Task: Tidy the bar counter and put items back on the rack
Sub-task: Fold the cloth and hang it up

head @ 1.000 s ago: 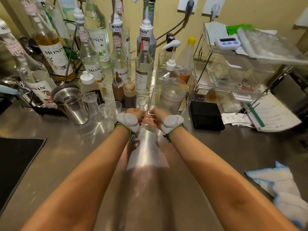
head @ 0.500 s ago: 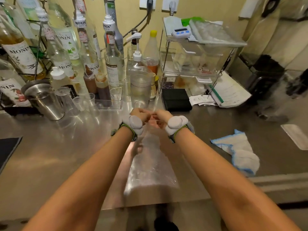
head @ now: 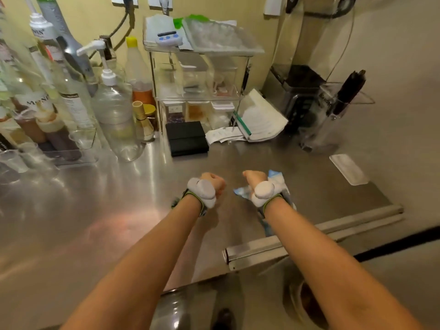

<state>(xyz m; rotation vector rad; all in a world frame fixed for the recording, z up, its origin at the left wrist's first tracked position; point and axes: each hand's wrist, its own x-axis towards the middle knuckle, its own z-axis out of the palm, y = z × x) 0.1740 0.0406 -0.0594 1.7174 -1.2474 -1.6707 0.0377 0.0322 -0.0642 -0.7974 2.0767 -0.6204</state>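
Note:
My left hand (head: 212,184) and my right hand (head: 254,178) are both closed into fists low over the steel counter (head: 119,210), a short gap between them. Nothing shows in either fist, and the fingers are hidden behind the backs of the hands. A blue-and-white cloth (head: 276,178) lies on the counter under my right hand and wrist, its corners sticking out on both sides. The clear two-level rack (head: 152,75) stands at the back against the wall, with a timer (head: 167,36) and a flat plastic pack (head: 219,38) on top.
Syrup bottles (head: 71,101), a pump bottle (head: 112,101) and small glasses (head: 82,139) crowd the back left. A black box (head: 187,138) and papers (head: 259,117) lie before the rack. A blender (head: 307,91) stands at the right, a white lid (head: 348,169) in front of it.
The view has swung right, away from the bottles. My hands have moved right and apart, over the cloth. The clear plastic bag that hung from them earlier no longer shows.

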